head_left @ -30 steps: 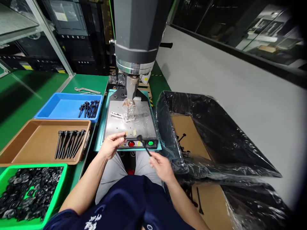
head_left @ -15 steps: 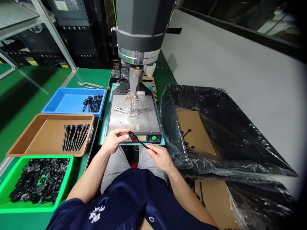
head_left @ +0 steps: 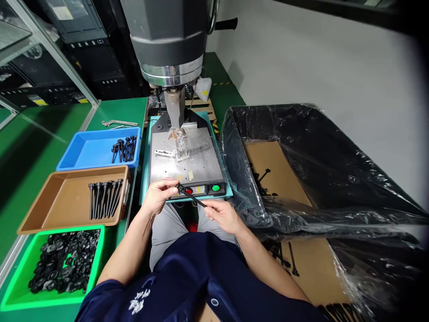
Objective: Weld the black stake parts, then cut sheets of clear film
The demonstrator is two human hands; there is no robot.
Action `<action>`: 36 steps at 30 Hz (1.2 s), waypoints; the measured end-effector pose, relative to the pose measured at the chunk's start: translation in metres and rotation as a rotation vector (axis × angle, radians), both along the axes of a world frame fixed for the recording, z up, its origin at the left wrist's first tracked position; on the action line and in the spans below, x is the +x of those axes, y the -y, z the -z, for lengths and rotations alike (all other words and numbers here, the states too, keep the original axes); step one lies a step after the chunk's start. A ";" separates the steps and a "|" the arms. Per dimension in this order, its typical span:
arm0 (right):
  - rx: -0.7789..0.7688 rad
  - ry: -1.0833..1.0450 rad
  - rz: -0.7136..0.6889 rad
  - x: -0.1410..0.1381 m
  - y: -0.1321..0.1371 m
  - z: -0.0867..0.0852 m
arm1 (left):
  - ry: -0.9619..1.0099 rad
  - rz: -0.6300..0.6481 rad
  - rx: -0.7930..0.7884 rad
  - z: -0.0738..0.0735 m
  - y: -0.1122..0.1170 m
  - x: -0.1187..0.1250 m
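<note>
A black ribbed rod with a wider head (head_left: 192, 196) slants between my two hands, in front of the machine's base. My left hand (head_left: 158, 195) pinches its head end between thumb and fingers. Its thin lower end is gripped in my right hand (head_left: 221, 215), thumb on top. Just beyond the rod lies the metal work plate (head_left: 161, 169) of a press-like machine, with a clear fixture (head_left: 181, 146) under the machine's metal horn (head_left: 174, 109). A red button (head_left: 189, 191) and a green button (head_left: 215, 188) show on the base's front.
To the left stand a blue tray (head_left: 85, 150) with ribbed black rods, a brown tray (head_left: 60, 197) with smooth black rods, and a green bin (head_left: 13, 286) of small black parts. A wrench (head_left: 119, 123) lies behind. At right is a box lined with black plastic (head_left: 321, 161), holding cardboard and rods.
The view has turned slightly to the right, so the machine and trays appear shifted. Both hands keep their hold on the ribbed rod, at nearly the same place.
</note>
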State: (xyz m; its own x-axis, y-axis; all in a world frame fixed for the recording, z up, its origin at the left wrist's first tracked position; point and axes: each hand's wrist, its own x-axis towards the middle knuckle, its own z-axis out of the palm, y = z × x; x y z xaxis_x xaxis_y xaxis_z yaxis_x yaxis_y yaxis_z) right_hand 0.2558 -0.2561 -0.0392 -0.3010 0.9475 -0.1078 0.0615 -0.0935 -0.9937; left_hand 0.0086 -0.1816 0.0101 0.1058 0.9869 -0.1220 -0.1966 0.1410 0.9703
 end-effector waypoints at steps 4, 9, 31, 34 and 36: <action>-0.054 -0.094 -0.024 -0.005 0.000 0.003 | 0.035 -0.050 0.011 0.005 0.000 0.003; -0.246 -0.317 -0.001 -0.017 0.005 0.007 | 0.107 -0.072 -0.009 0.005 0.002 0.007; -0.309 -0.421 -0.093 -0.039 -0.006 0.024 | -0.348 -0.058 0.291 0.016 0.004 0.022; -0.317 -0.531 0.017 -0.045 -0.023 0.019 | -0.339 -0.033 0.278 0.023 0.006 0.028; -0.318 -0.597 0.063 -0.050 -0.034 0.014 | -0.340 0.012 0.260 0.029 0.009 0.032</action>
State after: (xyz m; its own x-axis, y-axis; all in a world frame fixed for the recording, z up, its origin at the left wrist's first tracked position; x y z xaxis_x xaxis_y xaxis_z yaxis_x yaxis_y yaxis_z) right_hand 0.2055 -0.2223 -0.0531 -0.3408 0.9149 -0.2165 -0.5046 -0.3723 -0.7790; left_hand 0.0408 -0.1904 -0.0186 0.1142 0.9883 0.1009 0.1410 -0.1167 0.9831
